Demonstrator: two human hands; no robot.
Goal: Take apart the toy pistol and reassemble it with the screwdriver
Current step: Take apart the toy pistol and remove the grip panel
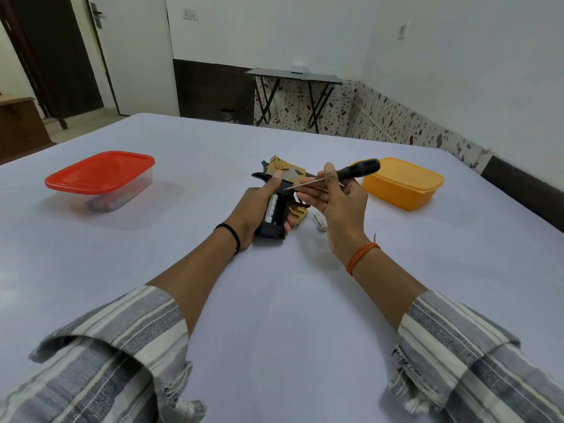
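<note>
At the near edge of the white table (274, 300), two striped sleeves (116, 346) frame the work area. Near the table's centre, the left hand (256, 206) grips the toy pistol (279, 196) by its black grip, fingers curled round it — the battery bay faces up with a battery seated inside. A loose battery (319, 222) lies on the table just right of the grip. The right hand (338, 203) pinches the screwdriver (345, 174), its tip at the pistol's frame near the left thumb. Farther out, a red-lidded container (100, 178) sits at left and an orange container (403, 183) at right.
</note>
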